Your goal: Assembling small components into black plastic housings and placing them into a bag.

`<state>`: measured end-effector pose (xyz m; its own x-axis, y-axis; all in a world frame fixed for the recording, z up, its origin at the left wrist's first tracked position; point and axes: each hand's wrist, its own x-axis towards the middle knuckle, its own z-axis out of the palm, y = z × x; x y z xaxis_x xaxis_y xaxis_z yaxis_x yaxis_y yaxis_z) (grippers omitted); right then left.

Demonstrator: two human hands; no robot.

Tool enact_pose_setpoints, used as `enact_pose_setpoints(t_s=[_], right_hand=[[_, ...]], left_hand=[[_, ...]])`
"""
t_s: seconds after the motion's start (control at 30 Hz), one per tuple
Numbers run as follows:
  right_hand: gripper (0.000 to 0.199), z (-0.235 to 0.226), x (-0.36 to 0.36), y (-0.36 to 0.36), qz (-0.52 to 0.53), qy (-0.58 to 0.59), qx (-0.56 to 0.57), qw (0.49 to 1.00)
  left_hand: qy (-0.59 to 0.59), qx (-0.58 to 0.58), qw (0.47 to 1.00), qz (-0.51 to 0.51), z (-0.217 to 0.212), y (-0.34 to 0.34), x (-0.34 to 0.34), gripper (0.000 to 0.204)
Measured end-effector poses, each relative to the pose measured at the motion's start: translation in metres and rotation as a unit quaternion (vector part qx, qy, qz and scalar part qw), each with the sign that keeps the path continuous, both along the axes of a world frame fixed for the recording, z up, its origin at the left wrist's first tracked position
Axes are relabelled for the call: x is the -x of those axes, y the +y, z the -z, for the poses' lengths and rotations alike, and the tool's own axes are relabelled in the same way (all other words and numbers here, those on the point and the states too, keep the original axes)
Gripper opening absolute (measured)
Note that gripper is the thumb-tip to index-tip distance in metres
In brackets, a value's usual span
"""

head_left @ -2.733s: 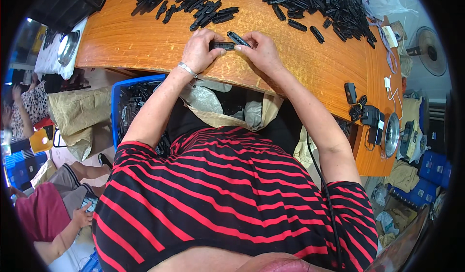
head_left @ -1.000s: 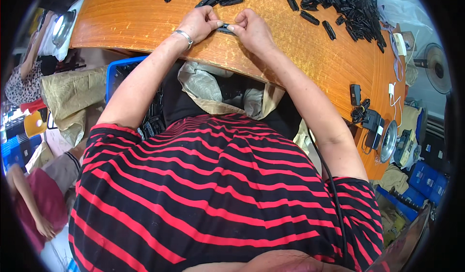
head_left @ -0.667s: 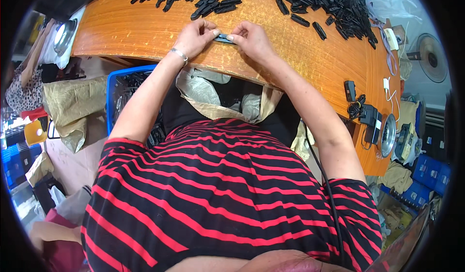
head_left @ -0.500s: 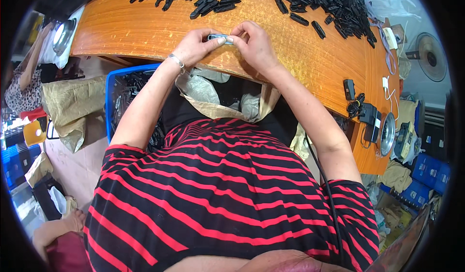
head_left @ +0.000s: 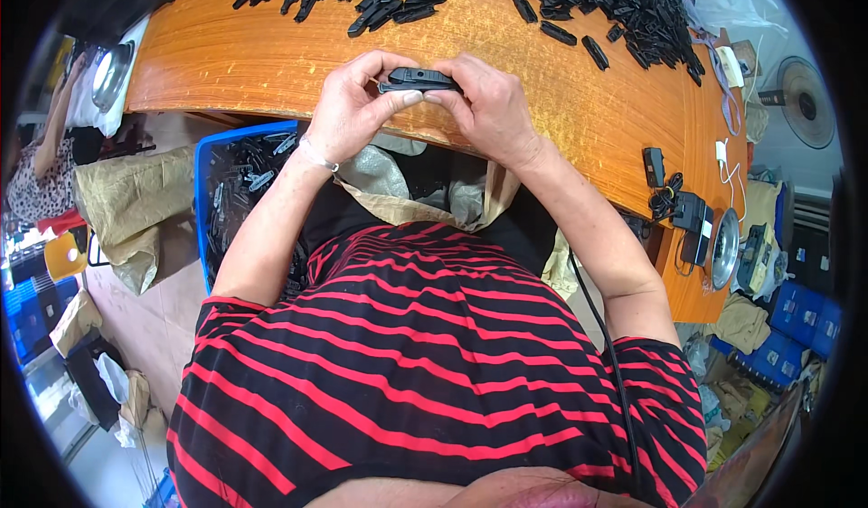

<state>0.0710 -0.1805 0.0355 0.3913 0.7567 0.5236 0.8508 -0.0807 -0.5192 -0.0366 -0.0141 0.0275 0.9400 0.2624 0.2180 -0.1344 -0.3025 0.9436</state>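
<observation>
Between both hands, over the table's near edge, is a small long black plastic part point(head_left: 421, 77) with a round dark spot in its side. My left hand point(head_left: 354, 101), with a bracelet at its wrist, grips the part's left end, thumb beneath and fingers behind. On the other end my right hand point(head_left: 495, 103) is closed, its thumb along the lower edge and its fingers over the top. The fingers partly cover both ends. Similar black parts lie on the wooden table point(head_left: 298, 61), in a loose group point(head_left: 380, 6) and a large heap point(head_left: 624, 6).
Below the table's edge, a blue crate point(head_left: 202, 192) at left holds several dark and clear parts. An open sack point(head_left: 407, 208) hangs at my lap. A black power adapter point(head_left: 693, 219), cables and a metal dish point(head_left: 724, 250) are at right, with a fan point(head_left: 805, 106) beyond.
The part has been turned: its shiny, pale bluish side faced up before, and its black side shows now. Both hands have shifted slightly closer to me. Another person's arm at lower left has gone.
</observation>
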Motion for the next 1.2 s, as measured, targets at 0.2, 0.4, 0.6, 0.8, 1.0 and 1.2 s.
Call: enact_pose_setpoints(t_s=[0.2,0.4,0.6,0.8,1.0,1.2], right_hand=[[0.022,0.007,0.002,0.001,0.002,0.038,-0.012,0.999],[0.025,0.019,0.004,-0.01,0.009,0.048,0.038,0.998],[0.027,0.034,0.034,-0.025,-0.013,0.046,0.155,0.987],[0.029,0.031,0.044,-0.03,-0.052,0.051,0.152,0.986],[0.015,0.037,-0.031,-0.045,0.109,-0.017,0.11,0.988],[0.019,0.035,-0.136,-0.082,0.331,-0.062,0.101,0.936]], left_hand=[[0.026,-0.009,1.0,-0.008,0.003,-0.001,0.002,0.025],[0.113,0.022,0.991,0.062,0.012,0.004,0.002,0.036],[0.197,0.011,0.951,0.238,0.002,0.043,0.0,0.052],[0.086,-0.224,0.965,-0.106,0.016,0.062,-0.036,0.035],[0.01,-0.379,0.906,-0.19,0.052,0.075,-0.068,0.032],[-0.002,-0.361,0.911,-0.198,0.055,0.068,-0.067,0.028]])
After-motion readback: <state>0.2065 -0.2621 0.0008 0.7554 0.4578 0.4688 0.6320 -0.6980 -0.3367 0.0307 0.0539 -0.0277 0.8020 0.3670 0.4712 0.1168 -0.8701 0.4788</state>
